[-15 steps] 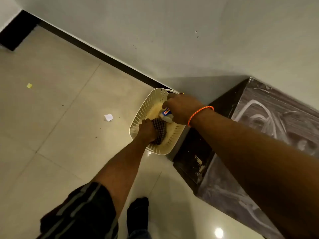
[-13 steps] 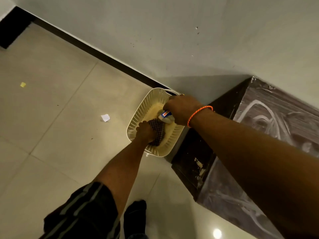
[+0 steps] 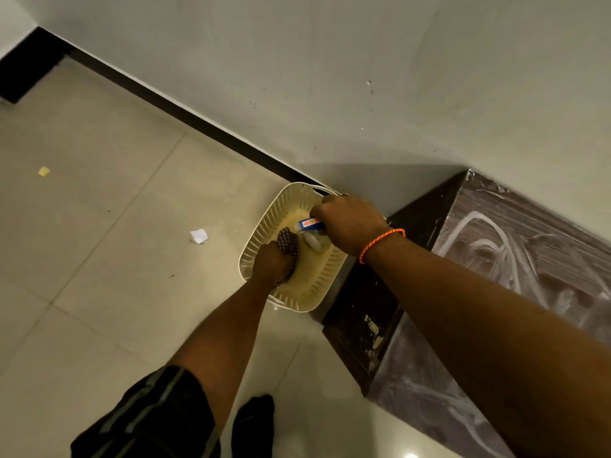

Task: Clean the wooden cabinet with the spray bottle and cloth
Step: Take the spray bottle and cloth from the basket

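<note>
**A:** Tiled floor, pale wall. Where are the tools?

**B:** In the slotted basket, at nine o'clock of the wooden cabinet. The right hand curls its fingers round the spray bottle. The left hand bunches the cloth.

**A:** Handling?

**B:** The bottle is likely light and rigid, so hold its neck. The cloth is soft and dark-checked, the bottle clear with a blue label.

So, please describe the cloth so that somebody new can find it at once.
Beside the dark wooden cabinet, a cream slotted basket stands on the tiled floor near the wall. Inside it, the left hand grips the cloth. It is dark and checked, unlike the pale spray bottle beside it.
</note>
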The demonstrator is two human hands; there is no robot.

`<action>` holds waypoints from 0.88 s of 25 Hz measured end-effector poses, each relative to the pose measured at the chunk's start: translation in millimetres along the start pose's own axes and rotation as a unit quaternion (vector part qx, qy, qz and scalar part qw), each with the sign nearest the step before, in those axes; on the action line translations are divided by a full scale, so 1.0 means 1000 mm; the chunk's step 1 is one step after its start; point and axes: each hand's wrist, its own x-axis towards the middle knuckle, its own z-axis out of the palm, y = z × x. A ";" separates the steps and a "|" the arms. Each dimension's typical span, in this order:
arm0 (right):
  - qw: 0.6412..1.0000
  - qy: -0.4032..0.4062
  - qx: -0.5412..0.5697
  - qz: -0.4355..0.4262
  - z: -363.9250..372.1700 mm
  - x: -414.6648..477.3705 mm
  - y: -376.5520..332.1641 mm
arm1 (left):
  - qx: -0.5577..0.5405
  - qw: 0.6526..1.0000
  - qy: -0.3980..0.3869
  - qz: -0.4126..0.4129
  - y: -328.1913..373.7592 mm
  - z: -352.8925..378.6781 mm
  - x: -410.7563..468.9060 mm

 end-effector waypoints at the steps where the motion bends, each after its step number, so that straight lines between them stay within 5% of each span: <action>1: 1.000 0.011 0.018 0.013 -0.007 -0.009 -0.003 | -0.030 1.000 0.005 0.006 0.005 -0.010 -0.008; 9: 0.954 0.142 0.253 0.075 -0.119 -0.103 -0.030 | -0.200 0.977 0.029 -0.066 0.087 -0.099 -0.121; 19: 0.735 0.341 0.559 0.176 -0.215 -0.241 -0.061 | -0.399 0.913 -0.053 -0.063 0.151 -0.133 -0.264; 22: 0.635 0.410 0.624 0.199 -0.225 -0.271 -0.057 | -0.444 0.892 -0.078 -0.042 0.164 -0.128 -0.279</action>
